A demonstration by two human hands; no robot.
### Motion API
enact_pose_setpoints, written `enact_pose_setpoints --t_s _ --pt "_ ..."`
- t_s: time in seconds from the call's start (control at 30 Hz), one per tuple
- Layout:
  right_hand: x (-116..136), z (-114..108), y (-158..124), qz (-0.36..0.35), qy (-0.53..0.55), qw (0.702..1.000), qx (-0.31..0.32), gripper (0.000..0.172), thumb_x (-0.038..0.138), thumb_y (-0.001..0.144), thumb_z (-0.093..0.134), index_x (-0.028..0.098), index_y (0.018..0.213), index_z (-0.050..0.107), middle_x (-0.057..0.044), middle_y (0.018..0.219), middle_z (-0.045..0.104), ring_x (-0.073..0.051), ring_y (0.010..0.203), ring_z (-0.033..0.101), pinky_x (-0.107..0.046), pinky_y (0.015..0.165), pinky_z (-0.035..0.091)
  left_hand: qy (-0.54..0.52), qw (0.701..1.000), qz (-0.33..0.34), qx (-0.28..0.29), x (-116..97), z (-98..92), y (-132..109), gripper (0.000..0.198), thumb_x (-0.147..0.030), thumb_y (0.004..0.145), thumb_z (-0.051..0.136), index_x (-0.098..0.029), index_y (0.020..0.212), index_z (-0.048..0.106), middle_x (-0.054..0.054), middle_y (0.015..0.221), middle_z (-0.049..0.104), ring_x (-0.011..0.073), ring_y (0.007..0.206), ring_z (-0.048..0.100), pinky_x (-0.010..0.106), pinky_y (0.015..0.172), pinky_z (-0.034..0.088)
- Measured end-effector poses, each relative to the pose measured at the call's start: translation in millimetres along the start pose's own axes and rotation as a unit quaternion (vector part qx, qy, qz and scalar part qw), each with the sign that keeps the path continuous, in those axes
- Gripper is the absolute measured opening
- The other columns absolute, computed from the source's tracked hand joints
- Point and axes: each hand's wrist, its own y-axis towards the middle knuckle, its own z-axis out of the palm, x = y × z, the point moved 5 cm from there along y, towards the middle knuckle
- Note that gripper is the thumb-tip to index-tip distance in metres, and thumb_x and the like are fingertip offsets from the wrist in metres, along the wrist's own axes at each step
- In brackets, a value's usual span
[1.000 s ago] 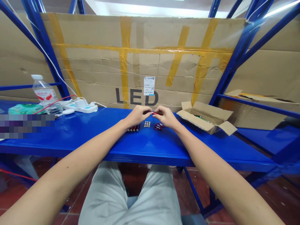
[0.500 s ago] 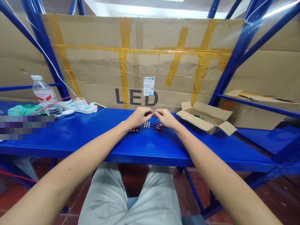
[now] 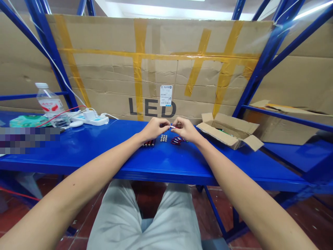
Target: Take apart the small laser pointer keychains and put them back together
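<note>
My left hand (image 3: 154, 128) and my right hand (image 3: 185, 129) meet fingertip to fingertip above the blue shelf top (image 3: 104, 152). Both are pinched on a small red and silver part (image 3: 172, 127) held between them. Below the hands lie a cluster of small silver pieces (image 3: 163, 138), a row of dark red pieces (image 3: 148, 143) to the left, and a tangle of red wire pieces (image 3: 177, 140) to the right.
An open cardboard box (image 3: 229, 133) sits right of my hands. At the back left stand a water bottle (image 3: 49, 104), a white power strip (image 3: 91, 119) with cables and a green packet (image 3: 26, 121). A taped cardboard sheet marked LED (image 3: 156, 69) forms the back wall.
My hands stayed together over the same spot. The red and silver part shows between the fingertips again after being nearly hidden half a second ago.
</note>
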Motion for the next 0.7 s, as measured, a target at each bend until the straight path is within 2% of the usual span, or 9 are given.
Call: enact_pose_setpoints --t_s 0.17,0.3,0.47,0.7 --pt "-8 -1 -1 0.084 0.100 0.991 0.041 0.029 0.035 0.066 0.076 0.018 0.072 0.054 0.004 0.054 0.051 -0.010 0.050 0.044 -0.025 0.049 0.032 0.062 0.996 0.070 -0.002 -8 3.2 -1 0.018 -0.021 0.088 0.054 -0.018 0.090 0.072 0.004 0.082 0.074 0.0140 0.071 0.063 0.026 0.068 0.044" --pt "-9 -1 -2 0.105 0.178 0.977 0.056 0.032 0.039 0.065 0.079 0.016 0.070 0.057 0.004 0.050 0.050 -0.009 0.047 0.044 -0.025 0.047 0.034 0.113 0.985 0.130 -0.011 -12 6.1 -2 0.018 -0.019 0.091 0.052 -0.017 0.092 0.070 0.007 0.086 0.073 0.0157 0.078 0.064 0.028 0.073 0.047" --pt "-5 6 -7 0.158 0.319 0.929 0.098 0.033 0.034 0.065 0.081 0.014 0.064 0.055 0.004 0.053 0.048 -0.005 0.043 0.035 -0.022 0.044 0.029 0.156 0.967 0.200 -0.022 -12 8.8 -4 0.021 -0.020 0.096 0.046 -0.015 0.097 0.067 0.007 0.085 0.070 0.0154 0.080 0.062 0.028 0.074 0.048" --pt "-7 9 -11 0.221 0.356 0.897 0.141 0.025 0.024 0.077 0.072 0.013 0.064 0.054 0.002 0.051 0.048 -0.005 0.039 0.031 -0.023 0.042 0.031 0.189 0.951 0.244 -0.006 -21 10.9 -6 0.027 -0.021 0.100 0.040 -0.015 0.092 0.065 0.007 0.080 0.067 0.0151 0.076 0.058 0.027 0.071 0.046"
